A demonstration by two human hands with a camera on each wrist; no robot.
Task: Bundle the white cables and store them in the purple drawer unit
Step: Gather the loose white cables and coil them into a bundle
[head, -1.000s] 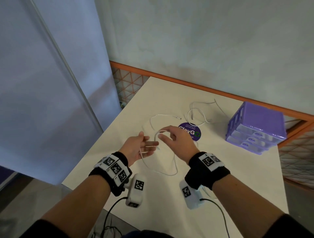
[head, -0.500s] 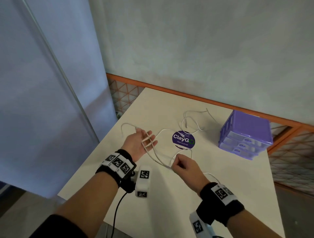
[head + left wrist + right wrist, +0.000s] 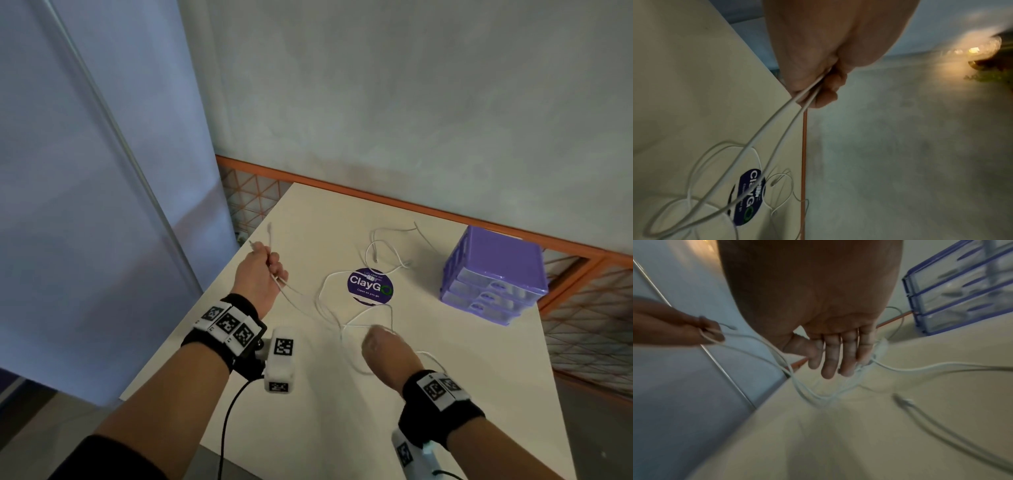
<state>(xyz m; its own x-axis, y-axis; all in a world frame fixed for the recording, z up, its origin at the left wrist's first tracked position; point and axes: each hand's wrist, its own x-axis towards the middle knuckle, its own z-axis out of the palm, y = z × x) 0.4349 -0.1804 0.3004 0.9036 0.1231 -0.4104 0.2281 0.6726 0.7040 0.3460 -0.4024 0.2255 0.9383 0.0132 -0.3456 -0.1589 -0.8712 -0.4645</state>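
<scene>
The right hand (image 3: pixel 387 356) is blurred in the head view, and only the right wrist view shows its fingers (image 3: pixel 830 356): straight, side by side, pointing down at the table (image 3: pixel 308 428), with white cable strands passing on both sides of them. Whether a strand crosses behind the fingers or is caught against the little finger is hard to make out. The left hand's fingertips are hidden behind its own palm in the left wrist view; the far end of the second cable (image 3: pixel 387 253) is too thin to trace.

Half a second ago the left hand (image 3: pixel 262 277) lay flat with spread fingers, the cable woven between them, and the right hand pinched a strand. Now the left hand is closed into a fist round the cable (image 3: pixel 301 301) and sits farther from the round purple sticker (image 3: pixel 370 287), near the table's left edge. The right hand has let go of its pinch and its fingers are straightened.

The gripped cable is thin and white. Two strands leave the fist side by side, two short plug ends stick up out of the fist, and the strands sag to the table, looping in front of the sticker towards the right hand. The second white cable lies in loose curls behind the sticker. The purple drawer unit (image 3: pixel 496 274) stands to the right of the sticker, its clear drawers closed.
</scene>
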